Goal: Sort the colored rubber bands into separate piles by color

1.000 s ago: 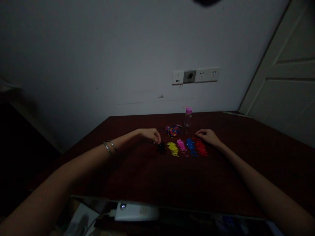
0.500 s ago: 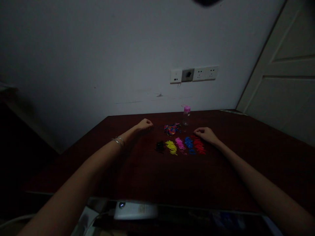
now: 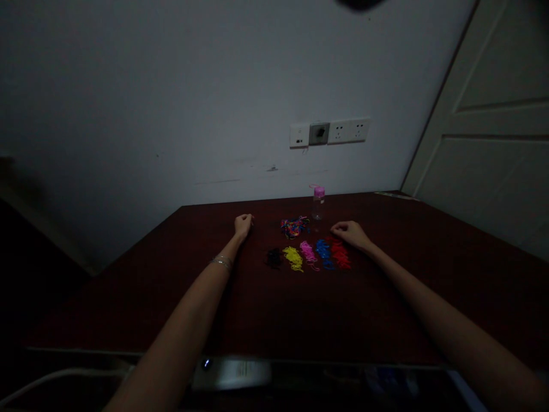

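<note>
My left hand (image 3: 243, 226) rests on the dark red table left of a mixed-colour tangle of strings (image 3: 294, 227). Its fingers are curled closed, and nothing shows in them. On the right, my right hand (image 3: 351, 233) has thumb and fingertips pinched together at the far end of a red string pile (image 3: 341, 255); whether a strand is between them is too dark to tell. In a row to the left of the red pile lie a blue pile (image 3: 325, 254), a pink pile (image 3: 308, 254), a yellow pile (image 3: 293, 258) and a black pile (image 3: 273, 258).
Behind the strings stands a clear bottle with a pink cap (image 3: 319, 192). The table (image 3: 274, 315) meets a wall with several sockets (image 3: 338, 131). A white device (image 3: 234, 374) and a cable (image 3: 68, 373) sit below the front edge.
My left hand has turned, its forearm swinging inward and its fingers curling in. My right hand stays by the red pile. The whole view has shifted slightly.
</note>
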`<action>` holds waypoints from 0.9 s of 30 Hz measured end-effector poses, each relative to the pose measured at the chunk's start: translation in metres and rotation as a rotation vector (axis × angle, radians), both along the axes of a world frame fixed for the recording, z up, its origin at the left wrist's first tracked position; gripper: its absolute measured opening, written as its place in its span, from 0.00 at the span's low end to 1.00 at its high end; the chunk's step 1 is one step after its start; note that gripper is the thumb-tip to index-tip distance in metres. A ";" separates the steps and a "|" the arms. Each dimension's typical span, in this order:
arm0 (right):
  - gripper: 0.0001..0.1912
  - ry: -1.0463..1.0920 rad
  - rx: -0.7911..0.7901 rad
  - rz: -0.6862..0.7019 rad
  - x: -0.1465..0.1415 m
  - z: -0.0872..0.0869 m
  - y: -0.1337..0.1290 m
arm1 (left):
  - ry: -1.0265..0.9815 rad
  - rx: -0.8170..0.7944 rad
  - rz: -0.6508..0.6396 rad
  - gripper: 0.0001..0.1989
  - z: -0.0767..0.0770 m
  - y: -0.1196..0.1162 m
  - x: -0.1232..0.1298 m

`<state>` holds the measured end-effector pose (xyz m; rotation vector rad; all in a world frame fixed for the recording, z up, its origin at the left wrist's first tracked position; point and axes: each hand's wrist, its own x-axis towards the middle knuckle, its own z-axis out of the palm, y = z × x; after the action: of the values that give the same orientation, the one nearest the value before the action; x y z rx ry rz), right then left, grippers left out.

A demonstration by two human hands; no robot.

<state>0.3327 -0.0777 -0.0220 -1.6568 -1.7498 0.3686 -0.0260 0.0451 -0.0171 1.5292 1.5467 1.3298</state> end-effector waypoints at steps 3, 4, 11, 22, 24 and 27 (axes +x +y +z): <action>0.15 -0.039 0.001 -0.028 -0.010 0.008 0.001 | -0.019 0.033 0.008 0.14 0.000 -0.001 -0.001; 0.14 -0.070 -0.004 -0.028 -0.015 0.011 0.001 | -0.020 0.038 0.005 0.14 0.000 -0.002 -0.001; 0.14 -0.273 -0.070 -0.006 -0.056 0.028 0.003 | -0.005 0.051 -0.008 0.14 -0.004 -0.003 -0.001; 0.09 -0.376 -0.095 0.008 -0.070 0.027 0.015 | 0.007 0.077 -0.028 0.13 -0.002 -0.007 -0.001; 0.09 -0.373 -0.091 0.013 -0.068 0.027 0.014 | 0.000 0.080 -0.030 0.13 -0.002 -0.007 -0.001; 0.09 -0.362 -0.090 0.019 -0.064 0.025 0.014 | -0.002 0.078 -0.032 0.14 -0.003 -0.007 -0.001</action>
<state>0.2688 -0.0640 0.0030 -1.8612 -2.0371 0.1629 -0.0273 0.0383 -0.0204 1.5926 1.4782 1.3878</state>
